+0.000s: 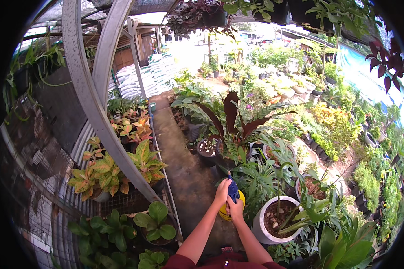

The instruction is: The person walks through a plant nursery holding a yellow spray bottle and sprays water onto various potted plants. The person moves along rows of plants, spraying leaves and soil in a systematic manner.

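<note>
Both hands are closed around a yellow spray bottle (242, 197) with a blue spray head (232, 190), low in the middle of the head view. My left hand (221, 192) wraps the left side of the head. Just below and to the right, my right hand (234, 209) grips it too; the fingers partly hide the bottle. The nozzle points forward at a potted plant (231, 112) with tall dark-maroon and patterned green leaves. Beside that plant stands a dark pot (207, 147) with pale stones on its soil.
A narrow wet path (177, 152) runs ahead. Left of it, a metal post (101, 121) rises past yellow-red leafy plants (105, 172). A white pot (261, 227) stands close on my right. Hanging plants (211, 18) are overhead, and stacked white sacks (150, 74) lie farther off.
</note>
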